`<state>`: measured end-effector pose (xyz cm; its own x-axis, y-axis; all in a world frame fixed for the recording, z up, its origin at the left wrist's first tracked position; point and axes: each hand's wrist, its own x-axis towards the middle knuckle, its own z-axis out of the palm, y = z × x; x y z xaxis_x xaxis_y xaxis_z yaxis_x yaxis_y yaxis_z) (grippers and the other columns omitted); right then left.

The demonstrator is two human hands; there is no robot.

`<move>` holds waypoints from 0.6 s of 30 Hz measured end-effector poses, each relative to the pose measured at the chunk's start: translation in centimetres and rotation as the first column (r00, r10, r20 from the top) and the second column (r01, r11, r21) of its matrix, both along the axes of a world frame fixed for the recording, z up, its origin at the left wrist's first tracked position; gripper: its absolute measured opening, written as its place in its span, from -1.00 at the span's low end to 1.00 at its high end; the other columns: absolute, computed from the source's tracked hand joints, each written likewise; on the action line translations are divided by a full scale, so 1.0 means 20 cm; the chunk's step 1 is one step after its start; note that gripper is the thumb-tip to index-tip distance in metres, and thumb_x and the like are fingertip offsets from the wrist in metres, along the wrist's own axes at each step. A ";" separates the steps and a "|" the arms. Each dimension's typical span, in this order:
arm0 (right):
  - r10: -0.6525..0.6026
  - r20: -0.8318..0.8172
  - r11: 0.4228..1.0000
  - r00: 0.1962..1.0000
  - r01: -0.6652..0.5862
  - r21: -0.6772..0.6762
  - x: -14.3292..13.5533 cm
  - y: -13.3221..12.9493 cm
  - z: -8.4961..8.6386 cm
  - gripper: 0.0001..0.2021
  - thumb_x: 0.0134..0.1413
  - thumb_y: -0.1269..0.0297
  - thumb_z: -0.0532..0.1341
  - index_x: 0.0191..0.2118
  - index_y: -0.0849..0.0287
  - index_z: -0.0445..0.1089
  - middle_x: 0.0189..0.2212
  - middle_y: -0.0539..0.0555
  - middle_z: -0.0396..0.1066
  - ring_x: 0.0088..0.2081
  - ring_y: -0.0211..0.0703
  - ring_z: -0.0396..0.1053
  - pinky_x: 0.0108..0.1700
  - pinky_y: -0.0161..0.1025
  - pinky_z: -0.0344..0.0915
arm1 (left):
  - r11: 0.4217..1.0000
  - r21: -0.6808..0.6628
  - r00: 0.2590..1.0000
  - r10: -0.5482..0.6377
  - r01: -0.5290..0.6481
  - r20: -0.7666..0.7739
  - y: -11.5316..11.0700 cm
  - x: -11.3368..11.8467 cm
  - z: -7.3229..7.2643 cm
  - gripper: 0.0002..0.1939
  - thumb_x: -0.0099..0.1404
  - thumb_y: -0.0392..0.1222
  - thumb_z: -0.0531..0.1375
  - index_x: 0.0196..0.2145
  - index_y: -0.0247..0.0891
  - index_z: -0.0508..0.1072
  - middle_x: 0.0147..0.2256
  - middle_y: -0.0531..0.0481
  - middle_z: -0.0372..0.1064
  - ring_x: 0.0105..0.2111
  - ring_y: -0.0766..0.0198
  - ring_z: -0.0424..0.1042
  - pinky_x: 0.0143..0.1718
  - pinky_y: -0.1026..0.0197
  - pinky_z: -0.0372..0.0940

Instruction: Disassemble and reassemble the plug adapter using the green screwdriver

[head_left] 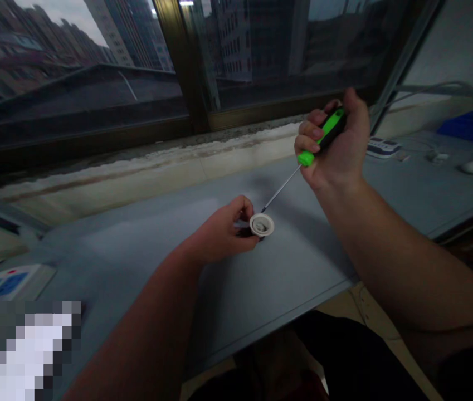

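My left hand (236,228) pinches a small round fitting with a white ring-shaped rim (262,225) and a darker body below, low over the grey table. Its hollow face is turned up toward me. In my right hand (336,139) is a screwdriver (332,127) with a green and black handle, the fingers wrapped round it. The thin metal shaft slants down to the left, and its dark tip is at the far edge of the white rim. Whether the tip touches a screw I cannot tell.
The grey table (148,245) runs along below a window (106,94) with a rough sill. A white power strip with blue sockets (10,281) lies at the left. On the right are a white and dark device (382,147), cables and a blue tray (468,125).
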<state>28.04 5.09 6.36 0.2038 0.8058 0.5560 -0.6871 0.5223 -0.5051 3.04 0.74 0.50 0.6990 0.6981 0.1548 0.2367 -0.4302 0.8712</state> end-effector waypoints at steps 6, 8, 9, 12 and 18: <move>0.021 0.020 0.996 1.000 -0.023 0.090 -0.18 -0.20 0.07 -0.59 0.11 -0.04 0.37 -0.46 0.06 0.19 -0.56 -0.13 0.13 -0.66 -0.39 -0.08 -0.71 -0.37 -0.29 | 0.996 0.060 0.996 -0.060 0.064 -0.061 -0.01 0.01 -0.01 -0.56 0.15 -0.31 0.32 0.01 -0.22 0.47 -0.06 -0.09 0.40 -0.05 0.17 0.46 -0.08 0.13 0.43; 0.005 0.080 0.989 0.997 -0.017 0.148 -0.24 -0.24 0.07 -0.57 0.14 -0.14 0.34 -0.41 0.03 0.19 -0.56 -0.14 0.15 -0.69 -0.39 -0.10 -0.73 -0.37 -0.28 | 0.995 0.078 0.997 -0.058 0.063 -0.059 -0.01 0.02 -0.01 -0.63 0.13 -0.30 0.35 -0.07 -0.24 0.49 -0.09 -0.08 0.41 -0.07 0.16 0.46 -0.11 0.15 0.44; -0.008 0.102 0.986 0.995 -0.009 0.168 -0.27 -0.26 0.07 -0.56 0.14 -0.19 0.32 -0.39 0.02 0.18 -0.56 -0.14 0.16 -0.70 -0.38 -0.11 -0.73 -0.36 -0.26 | 0.995 0.081 0.997 -0.054 0.058 -0.055 -0.01 0.02 -0.01 -0.65 0.12 -0.29 0.36 -0.11 -0.25 0.48 -0.12 -0.07 0.41 -0.09 0.16 0.46 -0.13 0.15 0.45; -0.052 0.152 0.982 0.987 0.023 0.185 -0.32 -0.30 0.05 -0.55 0.16 -0.26 0.27 -0.34 -0.02 0.16 -0.55 -0.15 0.19 -0.72 -0.36 -0.10 -0.73 -0.35 -0.20 | 0.996 0.069 0.997 -0.058 0.062 -0.051 -0.01 0.02 0.00 -0.69 0.11 -0.27 0.39 -0.18 -0.27 0.46 -0.18 -0.04 0.40 -0.15 0.20 0.46 -0.16 0.17 0.45; -0.097 0.243 0.989 0.965 0.066 0.130 -0.36 -0.36 0.05 -0.56 0.18 -0.22 0.27 -0.32 -0.03 0.11 -0.54 -0.15 0.19 -0.71 -0.34 -0.03 -0.71 -0.36 -0.10 | 0.998 -0.004 0.997 -0.068 0.068 -0.033 -0.01 0.03 0.00 -0.67 0.11 -0.26 0.40 -0.17 -0.26 0.45 -0.16 -0.04 0.42 -0.14 0.21 0.47 -0.11 0.15 0.46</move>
